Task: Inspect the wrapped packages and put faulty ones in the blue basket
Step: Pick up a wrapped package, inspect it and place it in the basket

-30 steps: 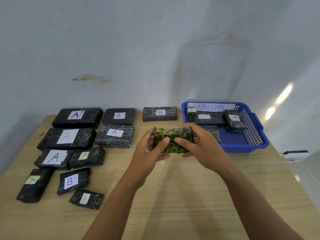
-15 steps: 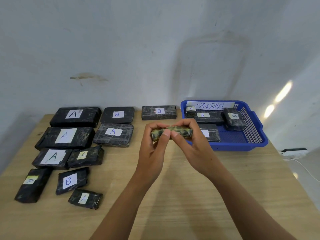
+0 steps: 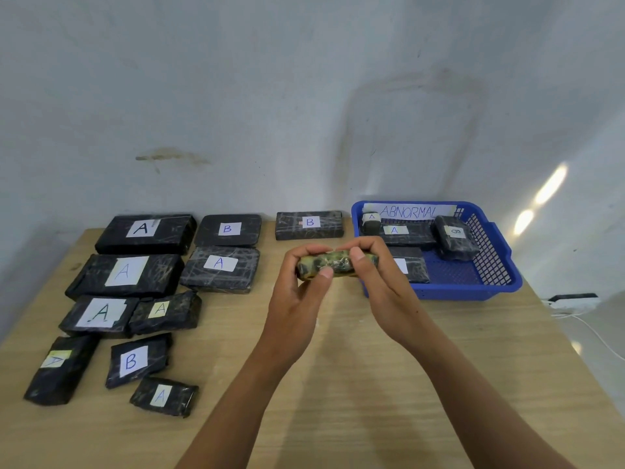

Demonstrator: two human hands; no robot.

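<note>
Both hands hold a small green-and-black wrapped package above the table, turned so I see its narrow edge. My left hand grips its left end with thumb below and fingers curled over the top. My right hand grips its right end the same way. The blue basket, with a paper sign reading ABNORMAL, stands at the back right just behind my right hand. Several black wrapped packages lie in it. On the table's left side lie several black packages with A or B labels, such as one A package.
The wooden table stands against a pale wall. A B-labelled package lies at the back centre beside the basket. A white cable and a power strip lie off the table's right edge.
The package was tilted from showing its broad patterned face to edge-on, and both hands have kept their grip. The hands sit slightly higher and closer together than a second ago.
</note>
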